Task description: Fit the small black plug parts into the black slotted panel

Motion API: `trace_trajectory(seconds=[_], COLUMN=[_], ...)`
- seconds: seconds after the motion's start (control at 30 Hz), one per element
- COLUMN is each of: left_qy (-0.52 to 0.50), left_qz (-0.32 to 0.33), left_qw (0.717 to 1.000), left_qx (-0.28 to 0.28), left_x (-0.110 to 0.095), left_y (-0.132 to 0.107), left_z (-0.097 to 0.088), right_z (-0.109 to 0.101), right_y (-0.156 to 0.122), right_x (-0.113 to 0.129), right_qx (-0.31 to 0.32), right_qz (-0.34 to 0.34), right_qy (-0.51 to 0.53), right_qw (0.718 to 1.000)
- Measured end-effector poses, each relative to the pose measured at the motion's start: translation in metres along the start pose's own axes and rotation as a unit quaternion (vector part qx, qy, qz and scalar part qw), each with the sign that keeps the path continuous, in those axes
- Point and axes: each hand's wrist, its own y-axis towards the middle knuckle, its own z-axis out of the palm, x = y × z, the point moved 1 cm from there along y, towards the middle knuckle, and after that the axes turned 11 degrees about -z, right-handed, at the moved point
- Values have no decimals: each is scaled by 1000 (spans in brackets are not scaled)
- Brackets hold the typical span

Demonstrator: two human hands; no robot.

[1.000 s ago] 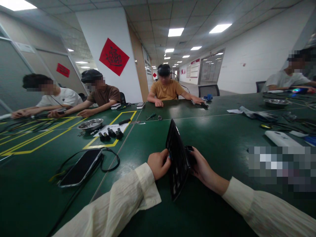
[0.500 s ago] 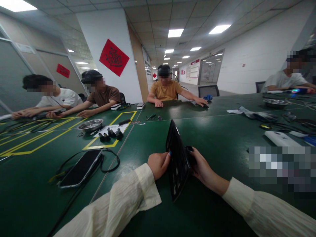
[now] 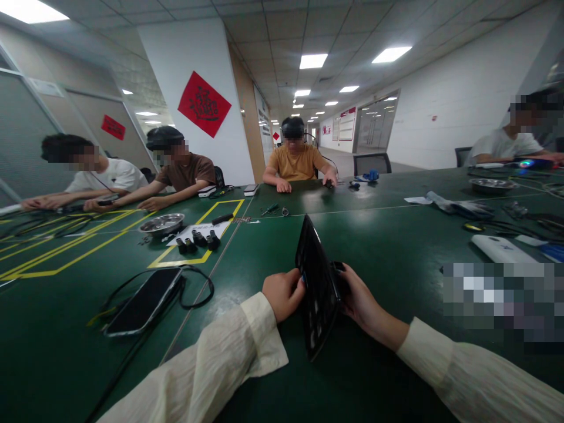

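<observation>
A flat black panel [image 3: 315, 299], with a thin glossy rim like a tablet or a shallow case, stands nearly on edge in front of me. My right hand [image 3: 359, 299] grips it from behind on the right, fingers wrapped round a small black block [image 3: 338, 267] at its back. My left hand [image 3: 284, 294] is closed in a pinch against the panel's left face. A small blue bit shows at its fingertips; what it pinches, if anything, is hidden. Left of my hands lies a phone [image 3: 145, 302] with a black cable [image 3: 205, 294] looped beside it.
Several black cylindrical parts [image 3: 198, 239] stand on white paper beside a metal bowl [image 3: 161, 224]. A screwdriver [image 3: 270, 209] lies farther back. At right are a white device [image 3: 500, 248], a plastic bag [image 3: 458, 205] and cables. Several people sit around the green table [image 3: 396, 235].
My left fingers have shifted slightly down against the panel; my right hand holds still. The person opposite has drawn an outstretched hand back toward their body, with a small dark thing in it.
</observation>
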Motion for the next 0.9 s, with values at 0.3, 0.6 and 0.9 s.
trace_trajectory(seconds=[0.3,0.6,0.9], left_qy=[10,-19,-28], left_qz=[-5,6,-2], left_qw=[1000,999,999], left_qx=[11,32,31], left_x=[1,4,2], left_y=[-1,2,2], left_z=[0,2,2], right_z=[-3,-6,-6], right_y=[1,2,2], right_x=[-3,-7,-8], right_qx=[-1,14,26], right_qz=[-3,-9,-25], right_qy=[4,9,10], right_qw=[1000,1000,999])
